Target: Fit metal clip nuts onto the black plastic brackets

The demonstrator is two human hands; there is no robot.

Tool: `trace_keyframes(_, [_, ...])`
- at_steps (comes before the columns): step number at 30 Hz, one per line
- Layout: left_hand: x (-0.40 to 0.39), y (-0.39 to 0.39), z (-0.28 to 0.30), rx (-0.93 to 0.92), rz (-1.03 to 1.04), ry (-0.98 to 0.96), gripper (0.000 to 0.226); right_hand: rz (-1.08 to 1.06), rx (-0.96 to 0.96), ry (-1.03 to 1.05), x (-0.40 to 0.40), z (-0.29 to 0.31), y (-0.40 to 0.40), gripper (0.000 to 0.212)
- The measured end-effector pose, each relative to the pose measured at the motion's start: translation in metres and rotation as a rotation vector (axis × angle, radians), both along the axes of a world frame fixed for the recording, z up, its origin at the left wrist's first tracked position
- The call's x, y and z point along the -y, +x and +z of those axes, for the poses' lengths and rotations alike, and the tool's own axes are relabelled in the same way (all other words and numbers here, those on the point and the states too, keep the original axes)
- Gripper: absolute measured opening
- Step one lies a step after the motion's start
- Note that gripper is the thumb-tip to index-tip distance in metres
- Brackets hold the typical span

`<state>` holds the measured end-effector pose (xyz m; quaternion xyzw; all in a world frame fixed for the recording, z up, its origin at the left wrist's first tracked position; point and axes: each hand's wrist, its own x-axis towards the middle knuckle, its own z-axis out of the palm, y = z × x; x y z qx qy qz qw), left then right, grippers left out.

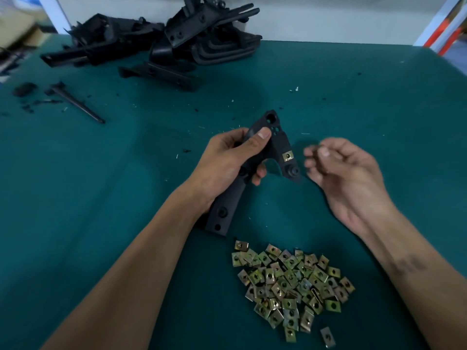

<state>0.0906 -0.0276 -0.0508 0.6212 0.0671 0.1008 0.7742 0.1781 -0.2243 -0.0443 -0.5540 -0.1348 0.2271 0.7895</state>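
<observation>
My left hand point(227, 162) grips a black plastic bracket point(276, 145) by its middle and holds it just above the green table, thumb pressed on its upper face. One brass-coloured clip nut point(287, 156) sits fitted on the bracket's right arm. To the right of the bracket, a short gap away, is my right hand point(346, 173), motion-blurred, with its fingers curled toward the thumb. Whether it pinches anything cannot be made out. A pile of several loose clip nuts point(290, 284) lies on the table near me, below both hands.
A heap of black plastic brackets point(161, 44) lies at the far left of the green table point(379, 102). A thin black rod point(78, 103) and small black scraps lie at the left. A white wall runs along the back edge, and a white-and-orange frame point(444, 29) stands at the far right.
</observation>
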Motion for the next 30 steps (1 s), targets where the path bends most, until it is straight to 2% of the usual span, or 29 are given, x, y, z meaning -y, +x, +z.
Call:
trace_keyframes(4, [0.001,0.002,-0.001,0.033,-0.018,-0.012,0.029,0.089,-0.117,0.125,-0.05,0.006,0.008,0.011])
trace_keyframes(8, [0.0,0.005,-0.003,0.027,-0.009,-0.048,0.034,0.262,-0.154,0.191,-0.058,0.004,0.013,0.013])
trace_keyframes(17, [0.002,0.004,0.0,0.015,-0.007,-0.065,0.038,0.255,-0.233,0.342,-0.044,0.003,0.026,0.013])
trace_keyframes(30, [0.002,0.004,0.0,-0.013,-0.003,-0.066,0.026,0.155,-0.091,0.184,-0.041,0.007,0.022,0.005])
